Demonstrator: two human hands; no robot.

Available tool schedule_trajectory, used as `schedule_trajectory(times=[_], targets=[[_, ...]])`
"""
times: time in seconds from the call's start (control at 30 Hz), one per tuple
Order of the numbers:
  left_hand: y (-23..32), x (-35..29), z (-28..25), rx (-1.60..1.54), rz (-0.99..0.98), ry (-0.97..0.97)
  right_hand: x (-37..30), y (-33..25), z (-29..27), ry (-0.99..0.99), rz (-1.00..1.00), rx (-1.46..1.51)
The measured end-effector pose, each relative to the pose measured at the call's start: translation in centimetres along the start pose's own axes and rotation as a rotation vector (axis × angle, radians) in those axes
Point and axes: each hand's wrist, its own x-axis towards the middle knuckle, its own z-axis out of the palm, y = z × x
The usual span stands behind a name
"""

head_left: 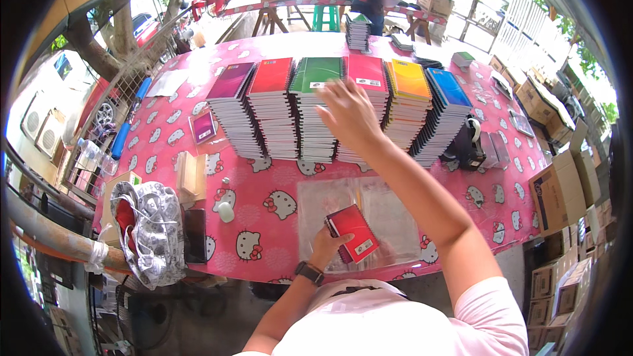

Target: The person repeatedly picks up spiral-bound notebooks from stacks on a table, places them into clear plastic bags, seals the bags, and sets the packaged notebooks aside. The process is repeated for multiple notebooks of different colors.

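The person's left hand is above the near edge of the table, and its fingers are clamped on a small red spiral notebook, with the thumb lying over its cover. This notebook is tilted, and below its lower left corner there shows a part of a purple notebook, held in the same grip. On the left wrist there is a black watch. Under the held notebooks lies a clear plastic sheet, spread upon the pink tablecloth, which is printed with white cat faces. The right arm is stretched forward, and the right hand is in front of the tops of the two middle stacks; its fingers are straight and somewhat apart, with nothing seen in them. The hand is a little blurred, so I cannot tell whether it touches a cover. Six tall stacks of spiral notebooks stand in a row, from left to right: the purple stack, the red stack, the green stack, the pink stack, the yellow stack and the blue stack. A single small purple booklet lies to the left of the row, and a black tape dispenser stands just beside its right end.
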Motion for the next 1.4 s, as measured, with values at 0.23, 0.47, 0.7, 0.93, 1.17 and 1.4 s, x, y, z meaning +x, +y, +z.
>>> schedule_trajectory(times=[0.23,0.47,0.7,0.93,1.17,1.4], targets=[[0.4,-0.2,0.2,-0.082,0.031,0.048,8.6,-0.8,5.0,-0.552,0.186,-0.215],[0.6,0.1,0.6,-0.195,0.008,0.031,10.0,2.5,2.8,-0.424,0.104,-0.148],[0.7,0.4,0.8,-0.167,0.004,0.037,2.1,5.7,-8.9,-0.203,0.612,0.985],[0.5,0.6,0.2,-0.295,-0.108,0.002,-11.9,3.5,-8.0,-0.421,0.989,1.003],[2.1,0.0,-0.1,-0.535,-0.197,-0.027,-21.8,3.7,-4.4,-0.353,1.279,1.136],[4.7,-0.8,-0.5,-0.901,-0.345,-0.018,-27.3,-1.7,-4.0,-0.321,1.695,1.368]])
